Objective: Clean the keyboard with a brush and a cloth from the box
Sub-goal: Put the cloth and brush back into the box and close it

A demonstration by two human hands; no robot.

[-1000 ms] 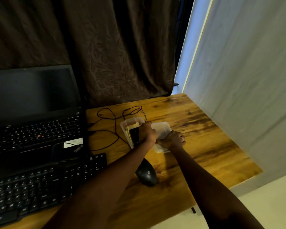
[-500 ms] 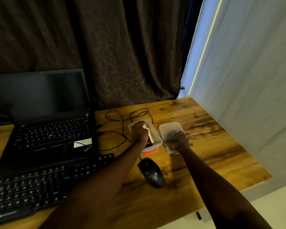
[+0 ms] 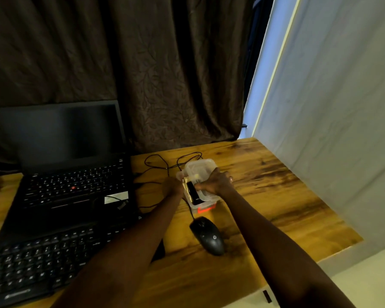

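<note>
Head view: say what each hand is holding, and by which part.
Both hold the clear plastic box: the left hand at its left wall, the right hand curled over its right rim.

The right hand (image 3: 218, 183) has left the table (image 3: 276, 196) at centre right and now grips the lid (image 3: 199, 166), raised over the far end of the box (image 3: 207, 197); the left hand (image 3: 172, 186) has come out to the box's left wall, baring a black item (image 3: 192, 193) inside

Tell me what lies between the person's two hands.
Head view: the clear box, holding a black item, lies between left hand and right hand.
</note>
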